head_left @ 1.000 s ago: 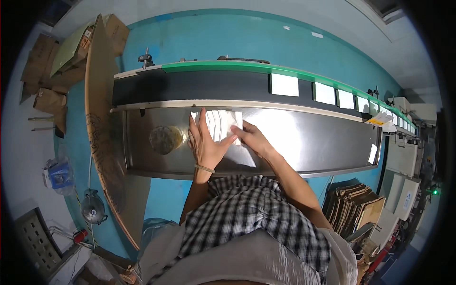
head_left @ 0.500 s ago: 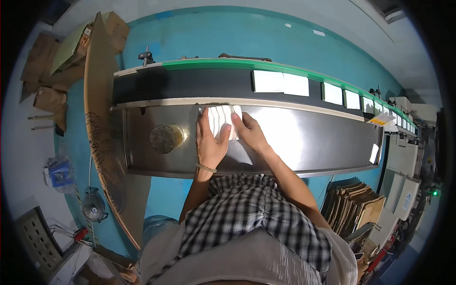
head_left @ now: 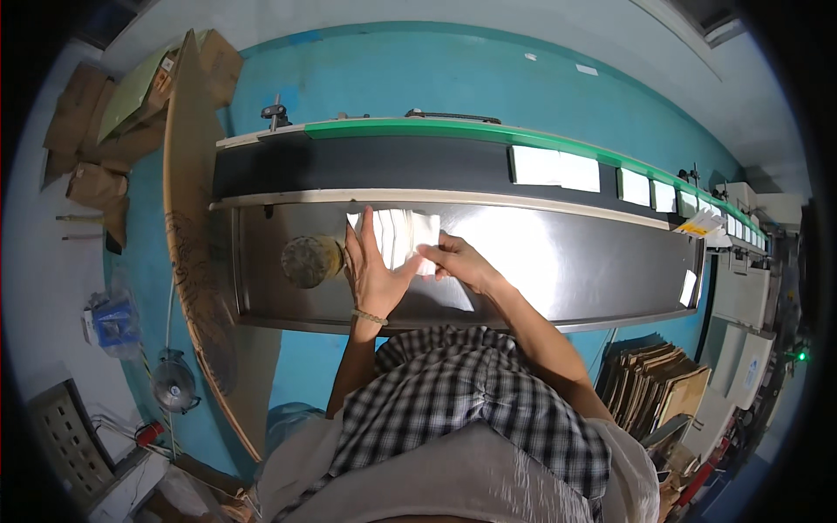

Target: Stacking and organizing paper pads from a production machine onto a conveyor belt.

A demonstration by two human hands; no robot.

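A row of overlapping flat white packs (head_left: 390,234) lies in my hands over a shiny metal worktop (head_left: 575,279); I cannot make out what they contain. My left hand (head_left: 375,283) grips them from the near left, its index finger along their left part and its thumb at the lower edge. At their right end, my right hand (head_left: 466,264) pinches the lower right corner. Close to my left hand's outer side stands a round, clear container with a yellowish tint (head_left: 307,261).
Behind the worktop runs a black conveyor belt (head_left: 366,166) with a green rail (head_left: 410,129), carrying several white packs (head_left: 555,168) toward the right. A cardboard sheet (head_left: 187,218) stands at the left. Flattened cartons (head_left: 658,383) are stacked at the right, near a fan-free wall of machines (head_left: 741,349).
My right hand has slid down to the packs' lower right corner, and the packs are spread a little wider to the left. On the belt, the white packs have travelled right.
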